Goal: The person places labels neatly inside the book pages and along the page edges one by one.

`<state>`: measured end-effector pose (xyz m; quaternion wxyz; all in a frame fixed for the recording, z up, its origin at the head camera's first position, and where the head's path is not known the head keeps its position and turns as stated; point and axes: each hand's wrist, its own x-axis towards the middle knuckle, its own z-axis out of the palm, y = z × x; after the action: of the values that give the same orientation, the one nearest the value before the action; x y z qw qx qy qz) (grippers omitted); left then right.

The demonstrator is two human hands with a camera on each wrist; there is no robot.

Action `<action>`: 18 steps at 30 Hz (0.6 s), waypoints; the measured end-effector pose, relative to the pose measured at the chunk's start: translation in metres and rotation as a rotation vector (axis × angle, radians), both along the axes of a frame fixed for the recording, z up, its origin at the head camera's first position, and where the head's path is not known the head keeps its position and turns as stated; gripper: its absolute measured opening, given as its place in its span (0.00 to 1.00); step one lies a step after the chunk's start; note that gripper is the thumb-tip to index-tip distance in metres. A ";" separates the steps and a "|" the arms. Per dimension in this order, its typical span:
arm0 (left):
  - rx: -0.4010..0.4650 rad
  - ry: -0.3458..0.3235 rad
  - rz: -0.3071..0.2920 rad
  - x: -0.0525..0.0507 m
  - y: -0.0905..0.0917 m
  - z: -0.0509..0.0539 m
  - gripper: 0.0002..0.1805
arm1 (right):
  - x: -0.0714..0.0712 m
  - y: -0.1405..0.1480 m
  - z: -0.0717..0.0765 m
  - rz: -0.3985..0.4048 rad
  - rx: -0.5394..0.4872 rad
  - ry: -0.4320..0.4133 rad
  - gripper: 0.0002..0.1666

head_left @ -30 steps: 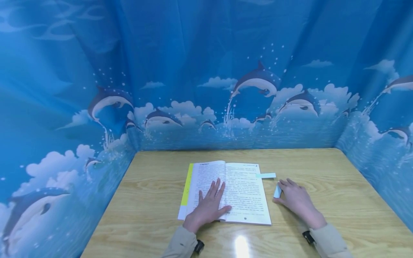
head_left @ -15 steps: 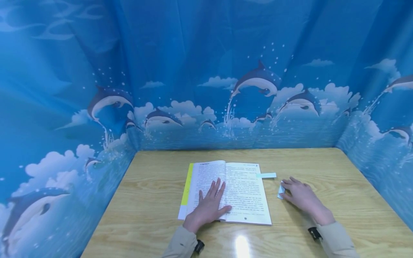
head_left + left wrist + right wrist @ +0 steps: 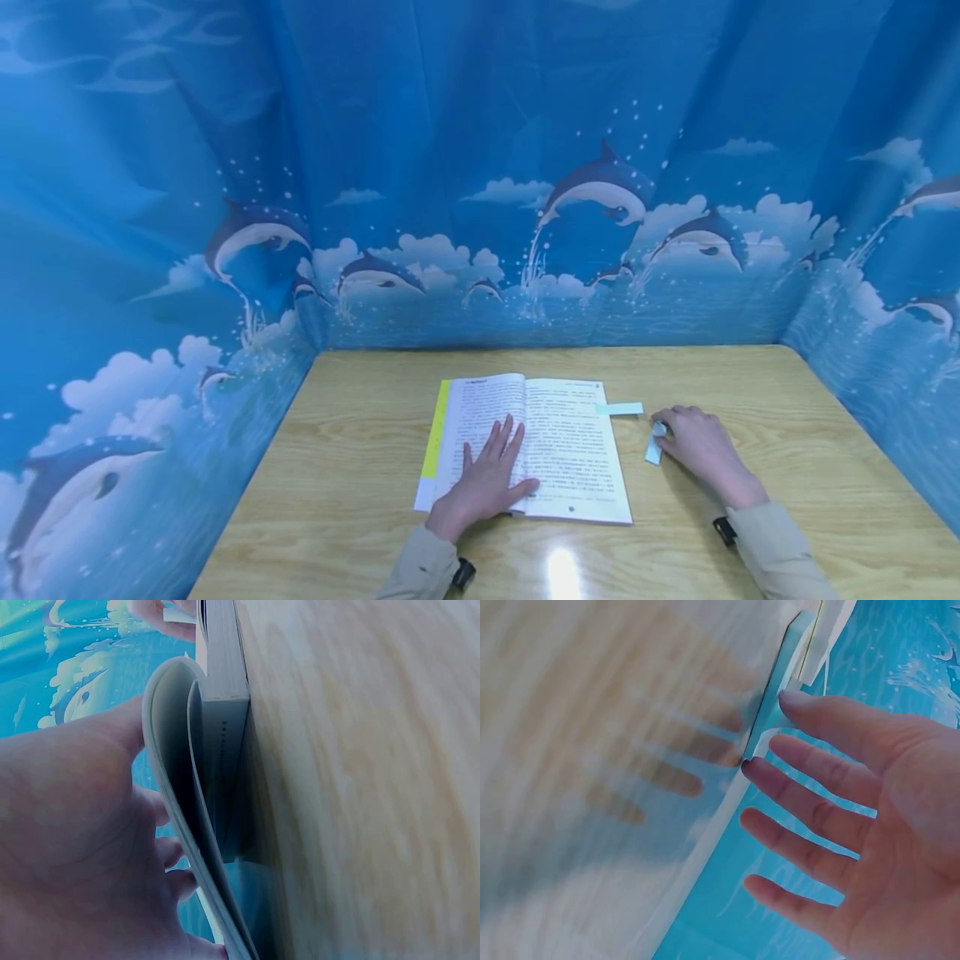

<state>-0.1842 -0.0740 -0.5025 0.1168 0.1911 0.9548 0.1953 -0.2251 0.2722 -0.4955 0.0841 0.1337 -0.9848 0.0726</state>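
An open book (image 3: 573, 450) with printed pages lies on the table. My left hand (image 3: 487, 479) rests spread across its left page and the spine; in the left wrist view, curved pages (image 3: 169, 712) rise beside the palm. A pale blue sticky note (image 3: 622, 408) sticks out from the right page's edge. Right of the book is a small pad of light blue sticky notes (image 3: 653, 452). My right hand (image 3: 701, 446) pinches at the pad's far end, where a sheet curls up between thumb and index finger. The other fingers (image 3: 802, 847) extend loosely in the right wrist view.
The wooden table (image 3: 345, 450) carries the book and pad. A blue dolphin-print curtain (image 3: 450, 167) hangs behind the table and along both sides. A yellow strip (image 3: 437, 429) shows at the book's left edge.
The sticky note pad has shifted slightly right with my right hand, whose fingers then moved to its far end, where a sheet now curls. My left hand and the book stay put.
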 end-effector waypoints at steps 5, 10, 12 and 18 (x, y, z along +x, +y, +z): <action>0.022 -0.001 -0.008 -0.001 -0.001 -0.001 0.47 | -0.007 0.004 -0.001 -0.004 -0.014 0.004 0.14; 0.024 -0.004 -0.013 -0.001 -0.002 -0.001 0.47 | -0.010 0.006 -0.002 0.001 -0.010 0.016 0.13; 0.023 -0.005 -0.014 0.000 -0.002 -0.001 0.47 | -0.011 0.006 -0.002 0.002 -0.009 0.024 0.13; 0.024 -0.009 -0.008 0.000 -0.001 0.000 0.47 | -0.013 0.007 -0.001 0.011 0.001 0.063 0.10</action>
<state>-0.1844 -0.0751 -0.5025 0.1196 0.1955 0.9510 0.2073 -0.2386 0.2794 -0.4960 0.1145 0.1413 -0.9809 0.0684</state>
